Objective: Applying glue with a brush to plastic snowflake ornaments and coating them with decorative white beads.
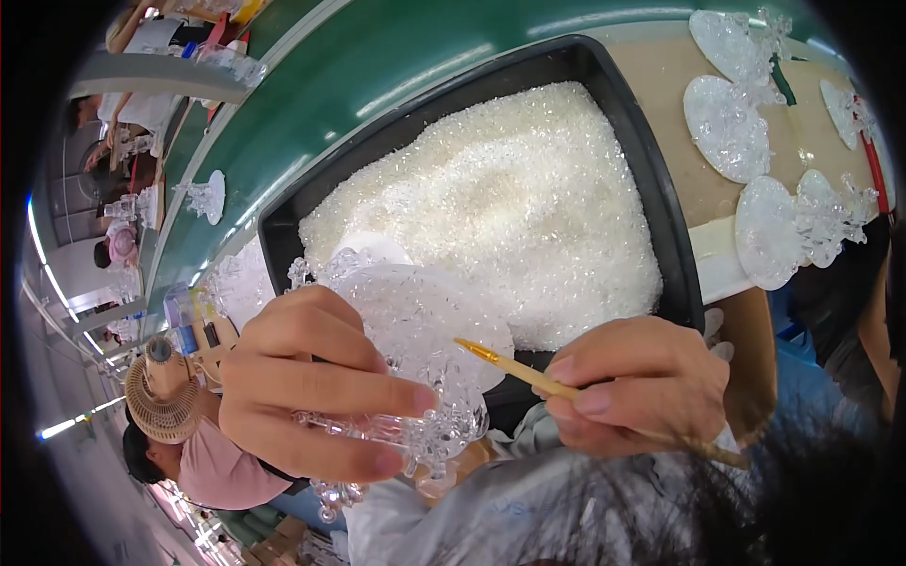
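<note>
My left hand (302,382) is closed around a clear plastic ornament (444,429) with a round white base. The ornament is tilted, so its base (425,307), speckled with clear bits, faces up over the near edge of a black tray (672,231). Clear, glittering flakes (500,208) lie heaped in this tray. Between thumb and fingers my right hand (651,377) pinches a thin paintbrush (517,368) with a pale handle and a gold-coloured ferrule. The brush tip points left, close to the base; whether it touches cannot be made out.
At the right, several similar ornaments (727,127) lie on brown cardboard (661,94). One more ornament (209,196) is on the green table (283,123) at the left. A beige fan (162,391) and a person in pink (222,462) are at lower left. Other people sit farther off.
</note>
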A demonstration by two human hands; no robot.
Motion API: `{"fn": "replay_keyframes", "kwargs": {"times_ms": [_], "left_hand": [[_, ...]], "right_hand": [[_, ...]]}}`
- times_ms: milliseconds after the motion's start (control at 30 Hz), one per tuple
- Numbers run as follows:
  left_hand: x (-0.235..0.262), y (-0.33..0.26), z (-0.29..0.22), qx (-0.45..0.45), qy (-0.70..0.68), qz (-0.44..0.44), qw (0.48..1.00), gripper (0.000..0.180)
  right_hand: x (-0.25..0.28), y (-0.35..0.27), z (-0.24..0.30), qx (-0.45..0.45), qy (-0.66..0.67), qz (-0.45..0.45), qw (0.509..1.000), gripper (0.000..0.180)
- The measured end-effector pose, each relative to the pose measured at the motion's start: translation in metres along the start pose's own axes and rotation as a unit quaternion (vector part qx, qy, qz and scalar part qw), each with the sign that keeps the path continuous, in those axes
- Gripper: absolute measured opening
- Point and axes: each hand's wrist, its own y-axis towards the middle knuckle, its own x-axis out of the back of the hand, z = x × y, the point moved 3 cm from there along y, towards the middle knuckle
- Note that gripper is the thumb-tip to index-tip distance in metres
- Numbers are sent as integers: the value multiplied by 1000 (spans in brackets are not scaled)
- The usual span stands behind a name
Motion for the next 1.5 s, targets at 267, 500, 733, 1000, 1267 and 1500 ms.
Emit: {"fn": "replay_keyframes", "kwargs": {"times_ms": [267, 500, 733, 1000, 1267, 1500], "left_hand": [[2, 6, -1, 6, -20, 61, 998, 37], [-5, 2, -1, -6, -14, -3, 1000, 11], [-5, -1, -6, 18, -1, -23, 1000, 11], [-5, 1, -1, -21, -20, -15, 999, 10], [0, -2, 13, -61, -12, -28, 998, 13], [4, -8, 12, -69, 2, -36, 997, 16]], "right_hand": [[0, 3, -5, 16, 8, 30, 999, 45], [-11, -2, -12, 66, 3, -34, 997, 33], [-7, 0, -7, 42, 19, -9, 999, 39], [-7, -2, -8, 47, 13, -1, 999, 35], [-7, -13, -14, 97, 63, -138, 984, 26], [-14, -11, -15, 123, -14, -85, 989, 25]]}}
